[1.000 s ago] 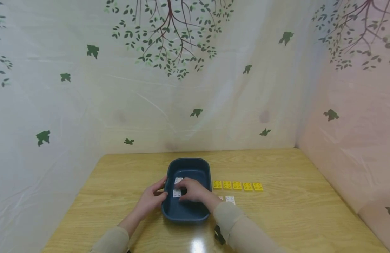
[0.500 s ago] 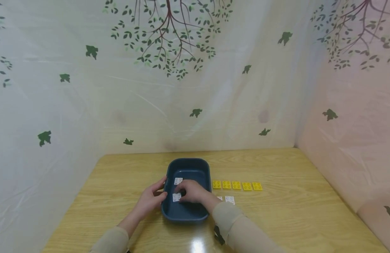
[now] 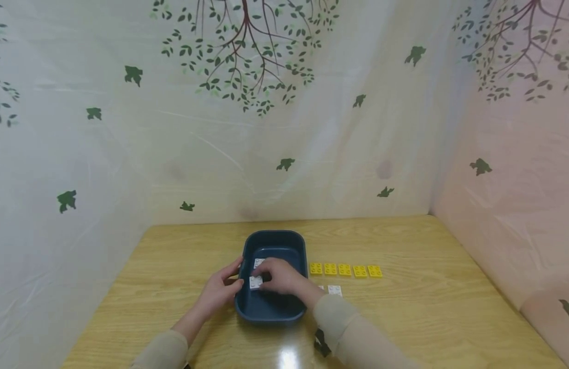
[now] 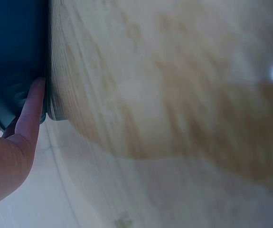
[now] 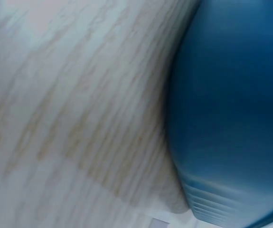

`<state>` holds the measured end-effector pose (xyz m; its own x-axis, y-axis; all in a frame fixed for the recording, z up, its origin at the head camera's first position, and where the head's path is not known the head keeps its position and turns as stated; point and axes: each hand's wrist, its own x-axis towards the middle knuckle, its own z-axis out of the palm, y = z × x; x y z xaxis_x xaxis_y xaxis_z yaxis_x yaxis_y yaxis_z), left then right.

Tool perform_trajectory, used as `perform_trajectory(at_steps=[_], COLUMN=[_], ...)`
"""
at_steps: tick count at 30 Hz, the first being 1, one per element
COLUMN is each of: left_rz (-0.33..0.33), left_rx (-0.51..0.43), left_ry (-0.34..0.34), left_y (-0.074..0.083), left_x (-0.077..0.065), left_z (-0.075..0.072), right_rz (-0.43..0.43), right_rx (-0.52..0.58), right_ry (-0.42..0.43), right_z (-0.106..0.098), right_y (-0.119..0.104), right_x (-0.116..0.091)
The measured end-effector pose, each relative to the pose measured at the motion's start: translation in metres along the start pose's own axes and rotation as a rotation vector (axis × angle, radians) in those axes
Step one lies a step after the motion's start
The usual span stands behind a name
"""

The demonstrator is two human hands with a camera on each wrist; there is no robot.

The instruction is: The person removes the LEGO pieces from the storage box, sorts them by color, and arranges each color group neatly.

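Observation:
A dark blue tray (image 3: 275,313) stands lengthwise on the table. My left hand (image 3: 218,288) rests against its left wall, thumb and fingers extended to the rim; the left wrist view shows part of this left hand (image 4: 20,140) at the tray wall (image 4: 15,42). Inside, my right hand (image 3: 280,277) pinches a white building brick (image 3: 255,283) from its right side, close over the tray floor near the left wall. Just behind lies another white brick (image 3: 258,262), partly covered by the fingers. Only the tray's outer side (image 5: 226,109) fills the right wrist view; the hand is out of sight there.
Right of the tray runs a row of several yellow bricks (image 3: 344,269). In front of them lie white bricks (image 3: 334,290), one mostly hidden by the right wrist. The wooden table (image 3: 422,307) ends at white curtains (image 3: 284,189) printed with leaves.
The pinched white brick has moved slightly toward the tray's left wall, first a little nearer me and then away again, with my right hand. The left hand and tray stay put.

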<state>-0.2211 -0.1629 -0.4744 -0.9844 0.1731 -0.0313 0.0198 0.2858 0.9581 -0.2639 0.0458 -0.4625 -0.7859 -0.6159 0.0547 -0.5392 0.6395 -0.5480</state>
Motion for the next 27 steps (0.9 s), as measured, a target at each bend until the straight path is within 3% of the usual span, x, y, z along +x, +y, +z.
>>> perform_trajectory(at_steps=[11, 23, 27], left_rz=[-0.018, -0.018, -0.016], left_rx=[0.027, 0.057, 0.037], left_ry=[0.008, 0.05, 0.054], left_y=[0.002, -0.001, -0.002], left_x=[0.002, 0.009, 0.01], left_z=[0.0, 0.005, 0.005], right_rz=[-0.099, -0.181, -0.158], right_rx=[0.013, 0.08, 0.104], right_ry=[0.074, 0.193, 0.197], right_z=[-0.014, -0.038, -0.047], right_y=[0.001, 0.019, 0.028], right_x=[-0.008, -0.038, -0.051])
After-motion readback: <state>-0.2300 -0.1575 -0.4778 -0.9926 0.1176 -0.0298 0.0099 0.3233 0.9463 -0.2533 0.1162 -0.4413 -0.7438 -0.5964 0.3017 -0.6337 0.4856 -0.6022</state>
